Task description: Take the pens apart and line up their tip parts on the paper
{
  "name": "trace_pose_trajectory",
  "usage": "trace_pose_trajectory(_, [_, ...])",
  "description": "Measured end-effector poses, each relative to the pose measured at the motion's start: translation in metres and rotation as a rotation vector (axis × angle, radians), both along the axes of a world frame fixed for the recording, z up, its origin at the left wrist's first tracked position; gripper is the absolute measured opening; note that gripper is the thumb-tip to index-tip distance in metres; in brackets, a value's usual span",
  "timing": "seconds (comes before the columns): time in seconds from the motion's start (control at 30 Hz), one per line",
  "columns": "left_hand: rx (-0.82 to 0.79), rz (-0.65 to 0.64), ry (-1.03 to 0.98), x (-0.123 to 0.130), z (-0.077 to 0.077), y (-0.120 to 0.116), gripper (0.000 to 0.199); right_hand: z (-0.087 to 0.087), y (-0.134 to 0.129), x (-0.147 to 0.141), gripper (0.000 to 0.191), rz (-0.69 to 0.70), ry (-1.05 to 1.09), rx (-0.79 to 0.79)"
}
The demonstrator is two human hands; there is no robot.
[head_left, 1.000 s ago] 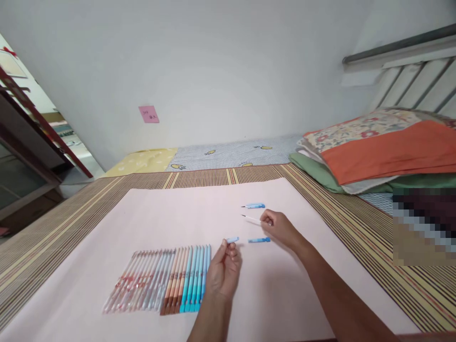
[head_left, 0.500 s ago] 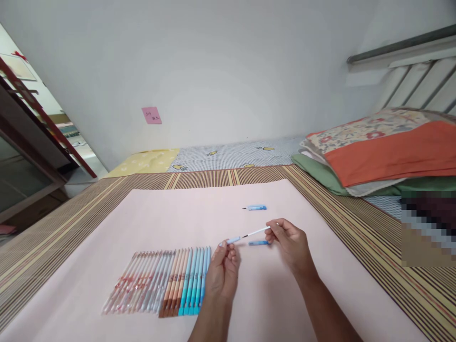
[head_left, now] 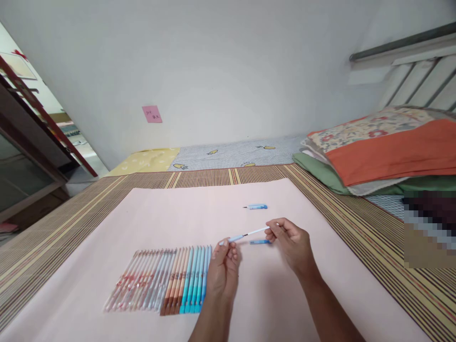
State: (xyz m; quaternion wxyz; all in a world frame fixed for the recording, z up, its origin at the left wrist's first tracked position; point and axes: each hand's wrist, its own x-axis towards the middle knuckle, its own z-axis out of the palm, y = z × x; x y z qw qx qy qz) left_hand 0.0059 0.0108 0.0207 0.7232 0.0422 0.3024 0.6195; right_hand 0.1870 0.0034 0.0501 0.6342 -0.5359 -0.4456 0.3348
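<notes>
Between the fingers of my left hand (head_left: 224, 270) is a light blue pen barrel (head_left: 235, 238), tilted up to the right. My right hand (head_left: 290, 242) pinches a thin white pen refill (head_left: 257, 231), its dark tip at the open end of the barrel. Just below the refill, a blue pen part (head_left: 260, 242) lies on the pink sheet beside my right fingers. Farther back are another blue pen part and a refill (head_left: 255, 206), side by side. Left of my left hand, a row of pens (head_left: 171, 280) runs from clear with red prints to brown-orange and turquoise-blue.
The pink sheet (head_left: 171, 213) covers a striped mat (head_left: 342, 223). Folded orange and floral bedding (head_left: 384, 152) is piled at the right, below a radiator (head_left: 416, 83). A pink note (head_left: 152, 114) sticks to the wall. A doorway stands at the far left.
The refill's dark tip has come up against the open end of the light blue barrel. Both hands keep their grips, and the view has shifted slightly.
</notes>
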Motion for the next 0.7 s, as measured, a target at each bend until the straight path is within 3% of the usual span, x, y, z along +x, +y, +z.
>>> trace_pose_trajectory(0.27, [0.069, -0.066, 0.010, 0.000, -0.001, -0.004, 0.006, 0.000, -0.002, -0.004, 0.038, 0.156, -0.057, -0.014])
trace_pose_trajectory(0.43, [0.112, -0.093, 0.011, -0.001, 0.001, -0.005, 0.020, -0.003, -0.001, -0.009, 0.042, 0.277, -0.056, -0.023])
trace_pose_trajectory(0.7, [0.181, -0.084, 0.093, -0.002, 0.006, -0.006, 0.031, -0.011, 0.003, -0.011, 0.044, 0.228, 0.022, -0.022])
